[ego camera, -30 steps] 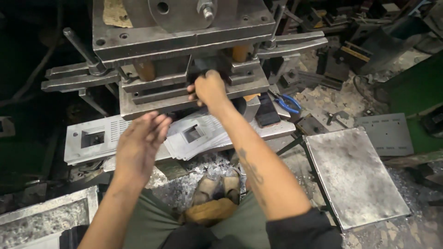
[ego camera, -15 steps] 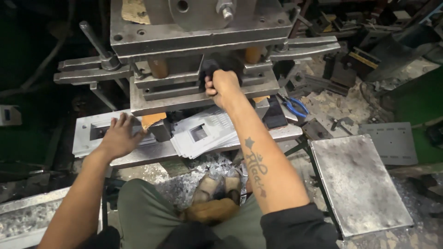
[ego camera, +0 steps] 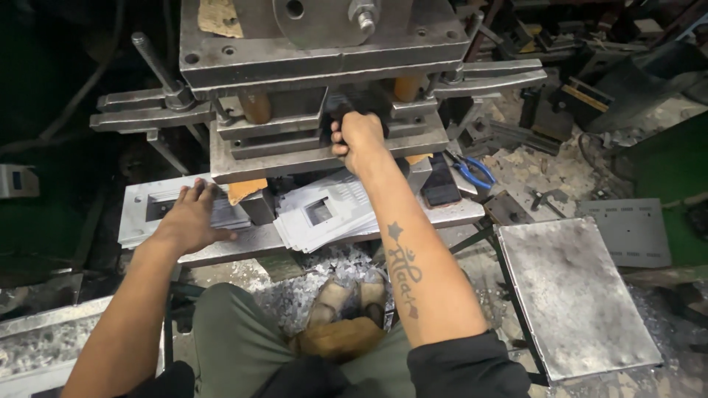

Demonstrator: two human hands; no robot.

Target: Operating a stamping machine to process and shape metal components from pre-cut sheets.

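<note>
The right hand [ego camera: 359,138] is closed in a fist inside the gap of the heavy grey steel press [ego camera: 317,70], gripping something dark there that is too hidden to name; it sits between the upper block and the lower die plate. The left hand [ego camera: 193,219] lies flat and spread, fingers wide, on a stack of thin grey punched sheet-metal blanks [ego camera: 181,214] at the left of the steel counter [ego camera: 243,242]. Just right of it, under the right forearm, a second fanned pile of silvery sheet blanks with a square cut-out [ego camera: 324,210] rests on the same counter. The step in hand looks like work at the die, with the left hand readying the next blank. The next move likely calls for the right hand to come fully clear of the gap, and for one sheet to be slid off the stack alone. Blue-handled pliers [ego camera: 472,171] lie to the right; a flat grey metal plate [ego camera: 575,295] stands further out.
</note>
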